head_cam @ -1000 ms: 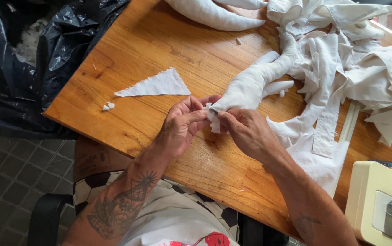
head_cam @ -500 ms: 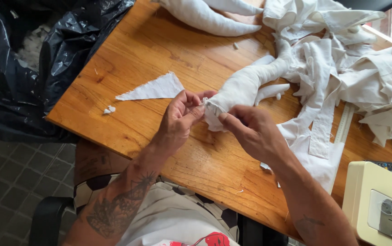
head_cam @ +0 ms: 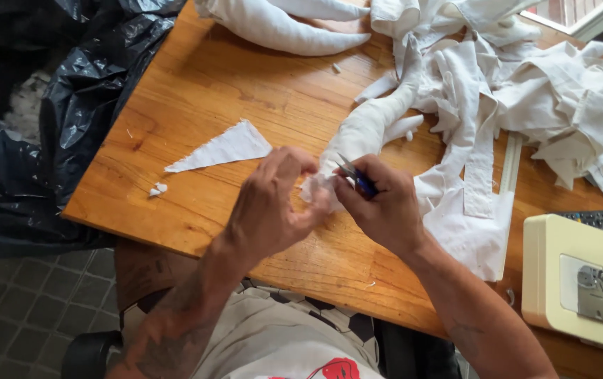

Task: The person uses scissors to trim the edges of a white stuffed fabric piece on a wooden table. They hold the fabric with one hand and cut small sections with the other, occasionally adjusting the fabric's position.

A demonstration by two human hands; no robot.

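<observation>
Left hand: the left hand (head_cam: 270, 207) pinches the open end of the stuffed white fabric limb-shaped piece (head_cam: 368, 130) between thumb and fingers, closed on the cloth.
Right hand: the right hand (head_cam: 385, 207) is closed around a small pair of blue-handled snips (head_cam: 357, 179), blades pointing toward ten o'clock at the pinched cloth.
Worked piece: the stuffed piece lies on the wooden table (head_cam: 245, 77), running from the hands toward one o'clock, where it meets the heap of white fabric offcuts (head_cam: 526, 84).
Progress: judging by its plump shape, the piece is already filled; the frayed end by the hands looks unfinished, so trimming or closing that end seems to remain. Whether any seam is sewn there cannot be told.
Other stuffed piece: a second long white stuffed shape (head_cam: 280, 24) lies at twelve o'clock, well apart from the hands.
Scraps: a white triangular cloth scrap (head_cam: 224, 147) sits at ten o'clock of the left hand, with a small tuft of white filling (head_cam: 155, 189) near it.
Surroundings: a black plastic bag (head_cam: 70, 91) holding white stuffing hangs at nine o'clock; a cream sewing machine (head_cam: 582, 281) stands at four o'clock.
</observation>
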